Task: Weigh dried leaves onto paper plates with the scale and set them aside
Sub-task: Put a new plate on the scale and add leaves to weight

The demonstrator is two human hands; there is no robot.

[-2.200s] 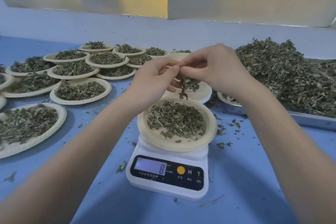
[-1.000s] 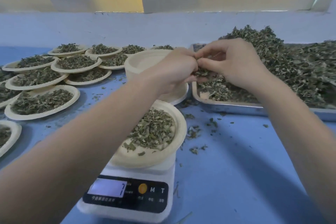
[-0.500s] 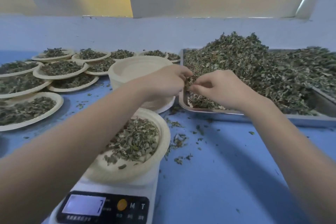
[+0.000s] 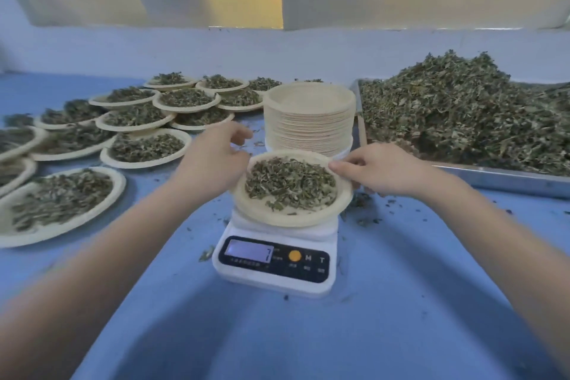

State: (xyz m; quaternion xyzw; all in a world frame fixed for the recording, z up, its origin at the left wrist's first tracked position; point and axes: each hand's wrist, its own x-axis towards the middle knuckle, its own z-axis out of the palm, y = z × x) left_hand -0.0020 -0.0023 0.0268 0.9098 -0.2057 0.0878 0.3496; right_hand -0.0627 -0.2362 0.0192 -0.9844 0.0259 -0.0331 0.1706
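A white digital scale [image 4: 274, 259] stands on the blue table, its display reading 7. On it sits a paper plate [image 4: 277, 220] holding a small heap of dried leaves [image 4: 290, 183]. My right hand [image 4: 381, 170] pinches the plate's right rim, with the thumb lying on top of it. At the plate's left rim is my left hand [image 4: 212, 160], its fingers loosely curled and holding nothing that I can see. The rim hides part of its palm.
A tall stack of empty paper plates [image 4: 308, 120] stands just behind the scale. A metal tray [image 4: 509, 179] at the right carries a big pile of dried leaves [image 4: 462, 120]. Several filled plates [image 4: 145, 148] cover the left side. Leaf crumbs lie around the scale.
Both hands came back from the leaf tray, where they were picking at leaves together, and moved down to the two sides of the plate on the scale. The reading stays at 7.
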